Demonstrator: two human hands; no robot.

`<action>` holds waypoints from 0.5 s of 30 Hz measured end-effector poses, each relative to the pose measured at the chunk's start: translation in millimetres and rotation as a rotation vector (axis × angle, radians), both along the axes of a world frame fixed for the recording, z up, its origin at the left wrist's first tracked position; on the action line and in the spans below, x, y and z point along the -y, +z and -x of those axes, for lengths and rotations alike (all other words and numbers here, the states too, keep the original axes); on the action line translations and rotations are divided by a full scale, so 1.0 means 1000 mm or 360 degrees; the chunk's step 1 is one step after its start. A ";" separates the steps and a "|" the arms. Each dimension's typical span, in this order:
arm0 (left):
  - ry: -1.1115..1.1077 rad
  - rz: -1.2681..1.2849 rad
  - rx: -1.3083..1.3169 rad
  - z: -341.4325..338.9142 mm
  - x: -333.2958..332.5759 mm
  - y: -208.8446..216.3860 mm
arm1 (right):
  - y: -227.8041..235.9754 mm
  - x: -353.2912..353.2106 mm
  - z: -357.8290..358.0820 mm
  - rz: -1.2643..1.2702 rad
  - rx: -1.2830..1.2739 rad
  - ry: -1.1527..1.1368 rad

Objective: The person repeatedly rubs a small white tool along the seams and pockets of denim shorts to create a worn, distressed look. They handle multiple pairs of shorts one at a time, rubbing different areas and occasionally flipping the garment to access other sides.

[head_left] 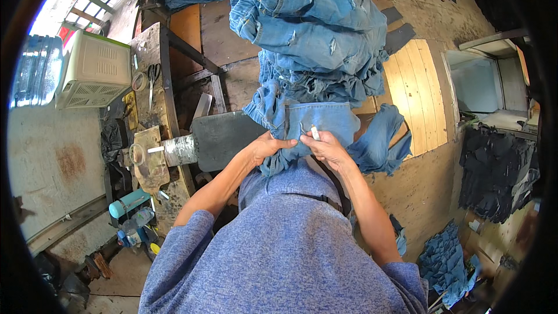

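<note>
Denim garment [325, 117] is in front of my waist, just below the big denim pile [314, 29]; flat part's top edge runs L to R, overall long axis unclear w/ the bunching. L hand [268, 146] grip's closed on its cloth, thumb pointing R. R hand [329, 150] grip pinches a small white tool [315, 133], long axis pointing approx. away from me.

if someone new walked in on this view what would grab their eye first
Probably the big heap of blue denim filling the top centre. Just below it, near the middle, the left hand pinches a denim garment while the right hand holds a small white object. The pale wooden boards right of the heap also stand out.
</note>
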State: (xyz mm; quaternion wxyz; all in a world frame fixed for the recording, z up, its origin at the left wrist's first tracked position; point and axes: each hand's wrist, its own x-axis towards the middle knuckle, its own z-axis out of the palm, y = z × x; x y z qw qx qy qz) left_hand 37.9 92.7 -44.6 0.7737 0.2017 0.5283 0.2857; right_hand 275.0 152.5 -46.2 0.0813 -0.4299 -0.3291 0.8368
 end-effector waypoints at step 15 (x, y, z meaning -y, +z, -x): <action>-0.0155 0.0032 0.0323 0.026 0.003 -0.005 | 0.079 0.016 0.003 -0.2032 0.1272 0.0568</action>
